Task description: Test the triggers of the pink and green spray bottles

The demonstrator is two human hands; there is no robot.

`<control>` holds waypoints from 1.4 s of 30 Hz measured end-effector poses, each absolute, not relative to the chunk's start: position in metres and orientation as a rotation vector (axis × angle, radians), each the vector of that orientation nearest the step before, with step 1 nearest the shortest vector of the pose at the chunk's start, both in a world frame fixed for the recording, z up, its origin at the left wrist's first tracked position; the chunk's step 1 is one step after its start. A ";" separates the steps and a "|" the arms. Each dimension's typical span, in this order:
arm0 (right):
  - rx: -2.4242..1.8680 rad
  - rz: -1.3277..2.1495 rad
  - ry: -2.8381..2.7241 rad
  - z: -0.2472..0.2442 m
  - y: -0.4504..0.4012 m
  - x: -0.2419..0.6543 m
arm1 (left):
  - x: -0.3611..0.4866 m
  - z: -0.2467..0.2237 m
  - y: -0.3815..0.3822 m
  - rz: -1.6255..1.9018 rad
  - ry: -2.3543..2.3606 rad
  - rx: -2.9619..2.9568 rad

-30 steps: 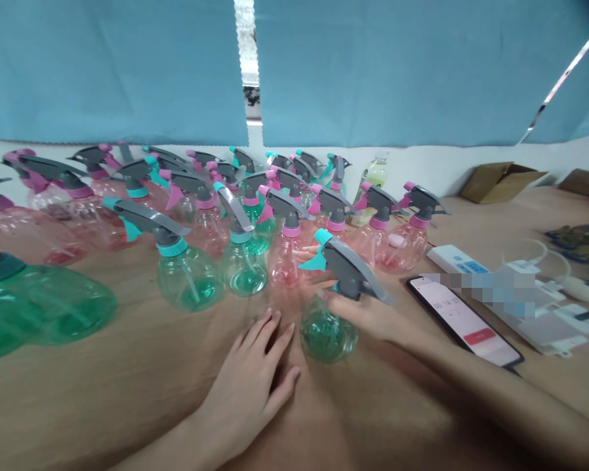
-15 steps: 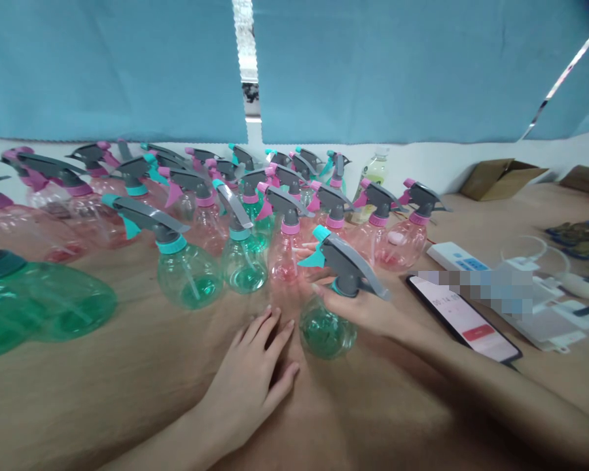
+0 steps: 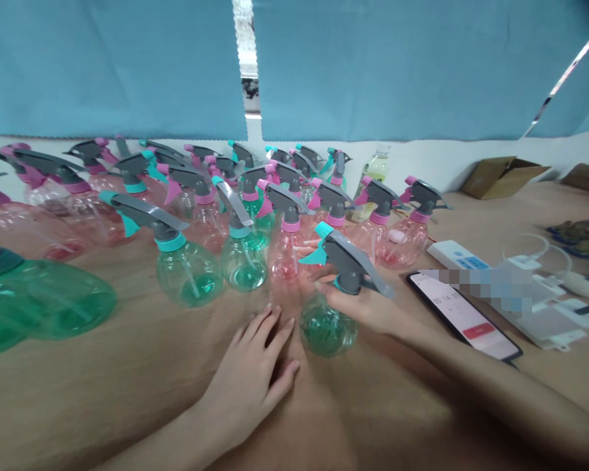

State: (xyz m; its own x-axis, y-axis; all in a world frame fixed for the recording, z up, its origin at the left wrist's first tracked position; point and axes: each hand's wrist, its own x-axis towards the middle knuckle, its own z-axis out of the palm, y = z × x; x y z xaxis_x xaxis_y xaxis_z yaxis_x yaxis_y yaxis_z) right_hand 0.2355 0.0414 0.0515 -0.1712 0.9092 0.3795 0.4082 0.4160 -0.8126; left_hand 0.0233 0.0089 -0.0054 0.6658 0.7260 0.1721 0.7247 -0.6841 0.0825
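Green spray bottle [image 3: 328, 330]'s in the right hand [image 3: 366, 309], thumb and fingers hooked around its neck, just right of the left hand [image 3: 252, 360], which lies palm-down on the table [image 3: 152, 392], fingers slightly spread. Long axis is roughly upright, teal nozzle [image 3: 323, 231] aimed away and left. Phone [image 3: 451, 307] timer reads 00:14-ish, rest's too blurry.

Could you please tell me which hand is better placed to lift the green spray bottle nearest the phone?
Probably the right hand: it grips that green spray bottle, while the left hand lies apart on the table.
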 end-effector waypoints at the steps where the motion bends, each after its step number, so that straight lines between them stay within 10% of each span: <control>1: -1.155 0.684 -1.770 0.051 0.042 0.236 | 0.023 -0.005 0.009 0.297 1.247 2.860; 42: -1.172 0.607 -1.857 0.076 0.037 0.232 | 0.023 -0.006 0.009 0.332 1.238 2.859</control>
State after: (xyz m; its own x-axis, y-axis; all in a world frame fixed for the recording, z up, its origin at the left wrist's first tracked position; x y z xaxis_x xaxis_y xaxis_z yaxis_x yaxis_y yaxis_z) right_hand 0.2324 0.0367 0.0760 -0.2129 0.8944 0.3932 0.4896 0.4460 -0.7493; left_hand 0.0233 0.0089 -0.0062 0.6654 0.7219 0.1900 0.7201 -0.6878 0.0917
